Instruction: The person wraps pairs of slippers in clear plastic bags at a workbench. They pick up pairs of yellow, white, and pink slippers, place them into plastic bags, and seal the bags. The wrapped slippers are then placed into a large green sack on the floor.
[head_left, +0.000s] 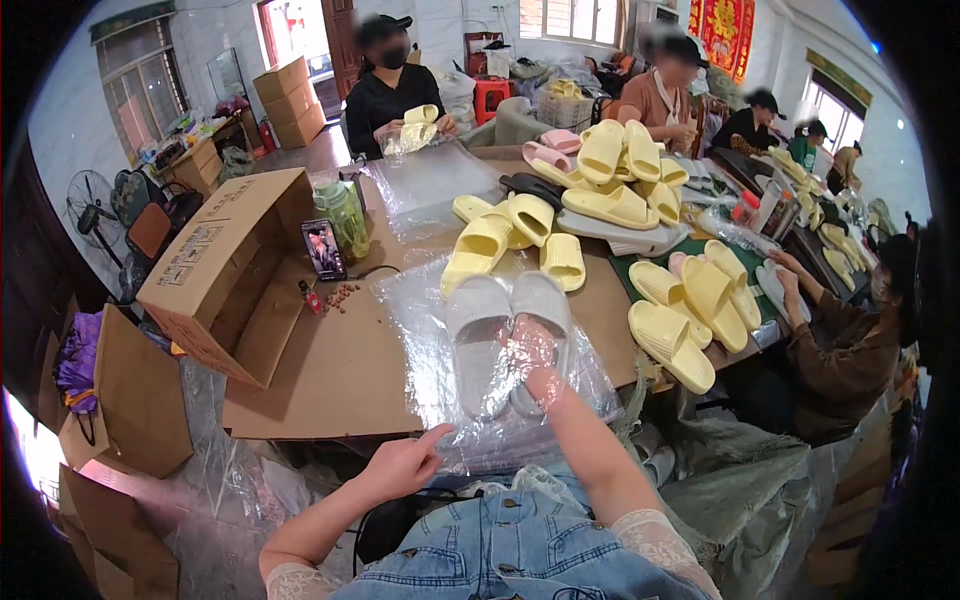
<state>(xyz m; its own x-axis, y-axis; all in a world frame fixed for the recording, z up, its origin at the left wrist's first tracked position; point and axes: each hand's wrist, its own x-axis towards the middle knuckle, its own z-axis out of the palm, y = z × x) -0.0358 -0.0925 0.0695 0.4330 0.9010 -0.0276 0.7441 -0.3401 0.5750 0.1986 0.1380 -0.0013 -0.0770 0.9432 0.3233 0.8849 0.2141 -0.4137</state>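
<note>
A pair of grey slippers, the left slipper (pixel 480 355) and the right slipper (pixel 545 295), lies side by side at the table's near edge, toes pointing away from me. Clear plastic bag (pixel 425 345) film spreads around them, with glints over the slippers and my right wrist. My right hand (pixel 530 345) reaches in over the right slipper and grips it around the strap; its fingertips are partly hidden. Lower down, my left hand (pixel 408 463) is at the bag's near left edge, fingers curled and index forward, pinching the film.
Yellow slippers (pixel 600 205) pile up beyond and to the right. A cardboard box (pixel 225 270) lies on its side at left, near a phone (pixel 323 250) and a green jug (pixel 343 215). Flat bags (pixel 430 185) lie farther back. Co-workers sit around the table.
</note>
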